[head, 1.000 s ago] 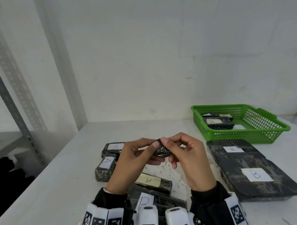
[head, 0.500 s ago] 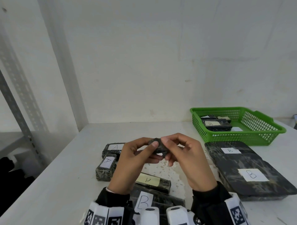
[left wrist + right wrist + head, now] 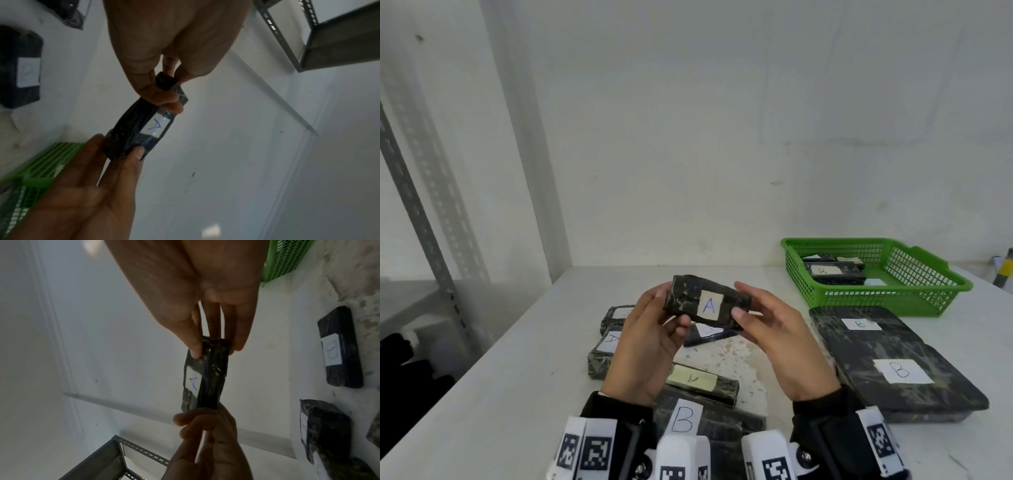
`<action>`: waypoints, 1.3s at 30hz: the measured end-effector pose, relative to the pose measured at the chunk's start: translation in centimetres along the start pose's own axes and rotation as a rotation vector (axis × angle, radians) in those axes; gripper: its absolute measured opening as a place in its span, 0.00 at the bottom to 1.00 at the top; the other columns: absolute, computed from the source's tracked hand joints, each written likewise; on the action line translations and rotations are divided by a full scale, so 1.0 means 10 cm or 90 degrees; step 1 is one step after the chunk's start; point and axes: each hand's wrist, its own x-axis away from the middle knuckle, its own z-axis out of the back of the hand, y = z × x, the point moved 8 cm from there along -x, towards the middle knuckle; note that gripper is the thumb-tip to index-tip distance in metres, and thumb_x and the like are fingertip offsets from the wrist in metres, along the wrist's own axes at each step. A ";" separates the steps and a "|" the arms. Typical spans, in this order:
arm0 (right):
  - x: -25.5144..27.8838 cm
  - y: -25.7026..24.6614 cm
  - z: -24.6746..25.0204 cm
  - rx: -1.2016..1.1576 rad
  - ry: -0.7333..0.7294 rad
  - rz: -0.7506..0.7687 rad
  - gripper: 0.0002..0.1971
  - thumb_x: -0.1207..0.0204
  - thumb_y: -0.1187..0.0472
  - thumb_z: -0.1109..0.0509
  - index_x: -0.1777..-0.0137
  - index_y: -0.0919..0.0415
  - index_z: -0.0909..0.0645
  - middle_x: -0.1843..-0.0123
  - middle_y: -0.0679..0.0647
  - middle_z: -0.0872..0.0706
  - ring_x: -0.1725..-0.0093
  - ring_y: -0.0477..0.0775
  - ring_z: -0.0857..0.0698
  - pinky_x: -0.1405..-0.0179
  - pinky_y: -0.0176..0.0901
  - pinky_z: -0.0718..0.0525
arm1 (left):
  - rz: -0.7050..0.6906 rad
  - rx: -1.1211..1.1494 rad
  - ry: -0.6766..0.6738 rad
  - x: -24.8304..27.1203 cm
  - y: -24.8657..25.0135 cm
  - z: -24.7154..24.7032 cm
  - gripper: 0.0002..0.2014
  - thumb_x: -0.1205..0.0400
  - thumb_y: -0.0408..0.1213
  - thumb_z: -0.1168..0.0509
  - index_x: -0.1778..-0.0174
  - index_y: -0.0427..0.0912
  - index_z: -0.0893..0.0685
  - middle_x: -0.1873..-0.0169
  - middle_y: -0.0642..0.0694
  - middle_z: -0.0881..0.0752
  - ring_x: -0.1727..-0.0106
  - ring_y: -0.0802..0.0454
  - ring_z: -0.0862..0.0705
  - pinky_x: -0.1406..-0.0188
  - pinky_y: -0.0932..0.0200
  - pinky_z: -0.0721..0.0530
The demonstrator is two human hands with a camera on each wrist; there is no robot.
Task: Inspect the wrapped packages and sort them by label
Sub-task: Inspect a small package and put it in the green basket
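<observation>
A small black wrapped package (image 3: 709, 305) with a white label marked A is held up above the table between both hands. My left hand (image 3: 654, 329) pinches its left end, thumb in front and fingers behind. My right hand (image 3: 774, 329) pinches its right end the same way. The label faces me. The left wrist view shows the package (image 3: 144, 128) end on, and the right wrist view shows the package (image 3: 203, 378) with the A label.
Packages marked A (image 3: 607, 346) lie left on the white table (image 3: 500, 394), one with a yellow label (image 3: 702, 380) near me, and a B package (image 3: 688, 421) nearest. Two large flat B packages (image 3: 893, 363) lie right. A green basket (image 3: 876, 298) holds B packages at the back right.
Both hands have turned the package over and lifted it, so its A label now faces me; before, only its dark side showed between the fingertips.
</observation>
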 end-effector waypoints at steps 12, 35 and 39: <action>0.00 -0.10 0.46 -0.144 0.134 0.009 0.07 0.27 0.70 0.25 0.49 0.67 0.15 0.59 0.58 0.07 0.60 0.51 0.09 0.61 0.39 0.11 | -0.033 -0.219 -0.110 0.13 0.01 -0.31 0.18 0.18 0.33 0.32 0.33 0.52 0.14 0.58 0.45 0.10 0.64 0.53 0.13 0.68 0.66 0.18; -1.06 -0.38 2.59 0.067 0.264 -0.050 0.07 0.26 0.72 0.25 0.50 0.74 0.13 0.52 0.67 0.10 0.57 0.60 0.11 0.65 0.36 0.10 | 0.083 -0.321 -0.219 -1.13 -1.38 -1.89 0.16 0.20 0.27 0.28 0.37 0.41 0.19 0.54 0.34 0.11 0.65 0.47 0.10 0.65 0.60 0.11; -1.45 -0.35 3.05 0.084 0.302 -0.082 0.02 0.25 0.73 0.26 0.56 0.73 0.15 0.57 0.67 0.12 0.65 0.55 0.11 0.70 0.36 0.11 | 0.075 -0.379 -0.164 -1.55 -1.65 -2.00 0.19 0.19 0.32 0.27 0.33 0.43 0.22 0.51 0.39 0.14 0.55 0.48 0.13 0.57 0.58 0.15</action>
